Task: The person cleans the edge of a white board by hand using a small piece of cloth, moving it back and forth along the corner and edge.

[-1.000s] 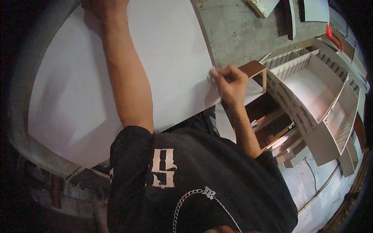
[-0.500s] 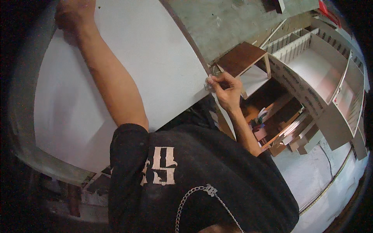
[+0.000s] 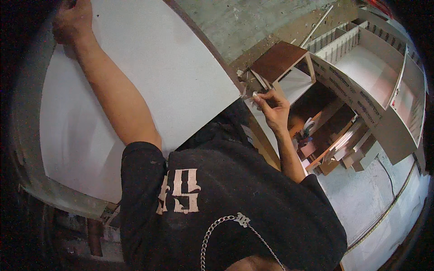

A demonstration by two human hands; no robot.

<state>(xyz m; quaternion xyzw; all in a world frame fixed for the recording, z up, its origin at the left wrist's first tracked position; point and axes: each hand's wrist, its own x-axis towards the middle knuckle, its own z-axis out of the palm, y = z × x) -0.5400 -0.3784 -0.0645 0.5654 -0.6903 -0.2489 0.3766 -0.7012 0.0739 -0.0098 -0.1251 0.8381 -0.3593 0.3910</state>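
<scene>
A large white board point(image 3: 135, 90) with a dark edge along its right side fills the left half of the view. At the board's far left edge is my left hand point(image 3: 73, 23), its fingers curled round that edge and partly hidden. My right hand point(image 3: 275, 108) is just off the board's near right corner, thumb and forefinger pinched on a small crumpled whitish scrap point(image 3: 256, 100). What the scrap is made of cannot be made out.
A brown-topped open box frame point(image 3: 282, 58) stands beyond my right hand. To its right lies a big white cabinet carcass point(image 3: 366, 67) with partitions. Below are stacked board offcuts point(image 3: 350, 151) and a shelf with small items. A cable point(image 3: 384, 212) runs along the pale floor at right.
My right hand has moved right, off the board's corner, with the whitish scrap still pinched. The left hand stays at the board's edge; the whole view has shifted slightly.
</scene>
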